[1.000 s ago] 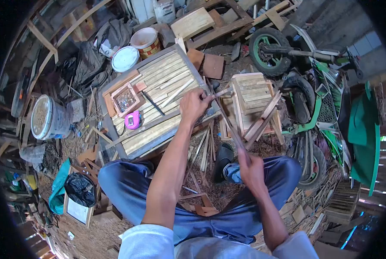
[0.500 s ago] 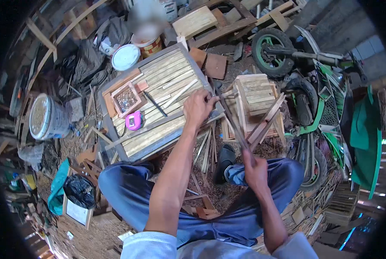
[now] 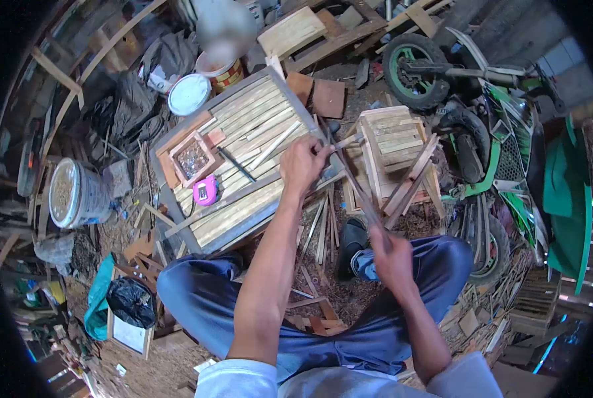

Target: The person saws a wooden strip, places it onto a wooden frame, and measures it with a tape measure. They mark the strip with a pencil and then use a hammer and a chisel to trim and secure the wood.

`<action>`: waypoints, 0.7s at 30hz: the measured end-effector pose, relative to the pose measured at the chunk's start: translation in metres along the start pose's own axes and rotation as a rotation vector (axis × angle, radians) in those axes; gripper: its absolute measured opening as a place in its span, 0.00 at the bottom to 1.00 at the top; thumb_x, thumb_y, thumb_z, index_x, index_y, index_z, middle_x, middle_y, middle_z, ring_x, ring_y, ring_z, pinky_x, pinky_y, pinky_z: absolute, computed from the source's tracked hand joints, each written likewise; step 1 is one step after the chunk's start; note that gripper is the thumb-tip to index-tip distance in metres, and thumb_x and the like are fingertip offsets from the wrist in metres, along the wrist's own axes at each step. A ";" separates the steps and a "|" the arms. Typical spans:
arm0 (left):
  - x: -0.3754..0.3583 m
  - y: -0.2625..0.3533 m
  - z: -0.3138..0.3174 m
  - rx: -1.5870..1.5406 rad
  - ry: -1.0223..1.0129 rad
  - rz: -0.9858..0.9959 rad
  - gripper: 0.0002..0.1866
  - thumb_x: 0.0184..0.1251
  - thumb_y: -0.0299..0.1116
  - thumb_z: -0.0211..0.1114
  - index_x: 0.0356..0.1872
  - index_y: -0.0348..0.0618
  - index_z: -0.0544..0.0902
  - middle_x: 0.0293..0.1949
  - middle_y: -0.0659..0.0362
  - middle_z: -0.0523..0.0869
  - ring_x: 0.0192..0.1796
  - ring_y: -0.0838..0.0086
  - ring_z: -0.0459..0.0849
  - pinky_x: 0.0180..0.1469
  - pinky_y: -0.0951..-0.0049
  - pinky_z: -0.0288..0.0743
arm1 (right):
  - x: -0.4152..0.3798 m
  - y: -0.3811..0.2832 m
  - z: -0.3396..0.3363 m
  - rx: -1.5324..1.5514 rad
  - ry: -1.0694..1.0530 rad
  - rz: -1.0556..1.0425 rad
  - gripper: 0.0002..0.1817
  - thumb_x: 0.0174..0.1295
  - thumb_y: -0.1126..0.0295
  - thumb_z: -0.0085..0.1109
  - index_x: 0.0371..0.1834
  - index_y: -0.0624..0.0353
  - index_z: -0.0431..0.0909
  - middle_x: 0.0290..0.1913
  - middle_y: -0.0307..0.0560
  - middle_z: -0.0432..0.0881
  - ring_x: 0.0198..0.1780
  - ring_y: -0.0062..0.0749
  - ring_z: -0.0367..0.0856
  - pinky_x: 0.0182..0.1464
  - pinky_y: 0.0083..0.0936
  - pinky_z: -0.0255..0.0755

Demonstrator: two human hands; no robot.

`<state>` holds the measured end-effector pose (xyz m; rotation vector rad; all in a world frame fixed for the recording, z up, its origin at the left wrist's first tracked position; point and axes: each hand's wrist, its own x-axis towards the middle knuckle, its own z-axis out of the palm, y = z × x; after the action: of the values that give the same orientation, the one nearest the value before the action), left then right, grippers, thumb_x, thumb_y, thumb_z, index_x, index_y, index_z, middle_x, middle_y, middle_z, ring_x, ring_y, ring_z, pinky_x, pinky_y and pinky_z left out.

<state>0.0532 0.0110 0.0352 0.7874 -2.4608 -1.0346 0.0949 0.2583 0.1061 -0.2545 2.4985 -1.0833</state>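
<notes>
My left hand [image 3: 299, 164] is closed at the right edge of the slatted wooden panel [image 3: 280, 211], pinching a thin wood strip [image 3: 349, 140] that sticks out to the right. A long, narrow handsaw [image 3: 358, 189] slants past those fingertips; its lower end sits in the closed fist of my right hand [image 3: 392, 257]. The blade's teeth are too small to make out. On the panel lie a pink tape measure [image 3: 205, 190], a dark pen [image 3: 236, 164] and a small wooden box of nails or similar bits [image 3: 191, 159].
Right of the panel stands a small slatted wooden piece [image 3: 392, 142]. A green motorcycle [image 3: 489, 172] is beyond it. White buckets [image 3: 77, 192] stand at left, and a person [image 3: 223, 26] is at the back. Wood scraps [image 3: 319, 232] litter the ground near my knees.
The whole view has shifted slightly. My left hand stays at the panel's edge holding the strip, and the saw in my right hand has moved only a little.
</notes>
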 end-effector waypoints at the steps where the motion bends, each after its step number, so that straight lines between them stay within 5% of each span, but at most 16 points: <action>1: 0.003 0.001 0.002 0.007 -0.006 -0.007 0.18 0.55 0.46 0.73 0.24 0.40 0.83 0.30 0.48 0.85 0.37 0.52 0.84 0.40 0.55 0.76 | 0.023 -0.012 0.012 -0.019 0.019 -0.052 0.31 0.69 0.49 0.56 0.27 0.73 0.82 0.18 0.62 0.77 0.22 0.41 0.80 0.30 0.39 0.72; 3: 0.006 -0.004 0.005 -0.017 0.010 0.024 0.19 0.54 0.48 0.74 0.24 0.40 0.84 0.29 0.48 0.85 0.34 0.50 0.84 0.38 0.55 0.76 | 0.071 -0.027 0.031 0.029 0.045 -0.155 0.36 0.68 0.43 0.53 0.28 0.75 0.81 0.20 0.69 0.78 0.27 0.61 0.82 0.35 0.46 0.74; 4: 0.009 -0.005 0.005 -0.020 -0.018 -0.008 0.19 0.54 0.48 0.74 0.24 0.41 0.84 0.28 0.48 0.85 0.34 0.50 0.84 0.38 0.54 0.76 | 0.087 -0.031 0.035 -0.029 0.015 -0.097 0.35 0.69 0.44 0.54 0.30 0.76 0.82 0.21 0.70 0.78 0.29 0.61 0.83 0.37 0.46 0.74; 7: 0.010 -0.004 0.002 -0.029 -0.071 -0.060 0.19 0.53 0.49 0.75 0.24 0.42 0.84 0.26 0.47 0.85 0.33 0.49 0.85 0.37 0.54 0.76 | 0.054 -0.023 0.021 0.101 0.065 -0.194 0.31 0.69 0.49 0.58 0.20 0.71 0.77 0.13 0.50 0.68 0.20 0.22 0.65 0.25 0.37 0.65; 11: 0.009 -0.001 0.003 -0.038 -0.032 -0.046 0.18 0.54 0.48 0.75 0.24 0.43 0.85 0.27 0.47 0.85 0.33 0.50 0.84 0.37 0.54 0.75 | -0.034 0.013 -0.025 0.091 0.001 0.037 0.28 0.70 0.54 0.59 0.20 0.70 0.78 0.12 0.45 0.67 0.21 0.20 0.64 0.24 0.33 0.63; 14: 0.002 0.002 -0.002 -0.020 -0.065 -0.096 0.17 0.55 0.47 0.74 0.24 0.43 0.85 0.27 0.48 0.86 0.32 0.51 0.84 0.37 0.55 0.75 | -0.024 0.005 -0.018 0.023 -0.048 0.090 0.29 0.69 0.49 0.57 0.27 0.71 0.83 0.14 0.54 0.73 0.17 0.33 0.71 0.27 0.36 0.69; 16: 0.007 -0.005 0.007 -0.004 -0.036 -0.027 0.18 0.55 0.48 0.74 0.24 0.41 0.85 0.26 0.50 0.86 0.31 0.53 0.84 0.37 0.56 0.75 | 0.024 -0.015 0.007 0.042 0.036 -0.095 0.35 0.69 0.45 0.53 0.25 0.73 0.81 0.15 0.59 0.74 0.19 0.42 0.78 0.28 0.42 0.71; 18: 0.011 -0.003 0.006 -0.014 -0.038 -0.033 0.19 0.54 0.48 0.74 0.23 0.41 0.85 0.25 0.50 0.85 0.31 0.53 0.84 0.36 0.57 0.74 | 0.066 -0.038 0.017 0.002 0.039 -0.140 0.34 0.70 0.45 0.52 0.29 0.75 0.81 0.19 0.69 0.78 0.27 0.64 0.82 0.32 0.44 0.74; 21: 0.009 0.003 0.002 -0.025 -0.079 -0.061 0.20 0.53 0.49 0.75 0.21 0.41 0.84 0.25 0.51 0.85 0.31 0.54 0.84 0.36 0.57 0.74 | 0.052 -0.037 0.013 0.042 0.037 -0.140 0.33 0.70 0.46 0.53 0.29 0.75 0.81 0.21 0.72 0.77 0.31 0.66 0.82 0.34 0.45 0.75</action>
<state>0.0444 0.0079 0.0371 0.8341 -2.4988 -1.1364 0.0542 0.2078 0.1095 -0.4054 2.5191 -1.2043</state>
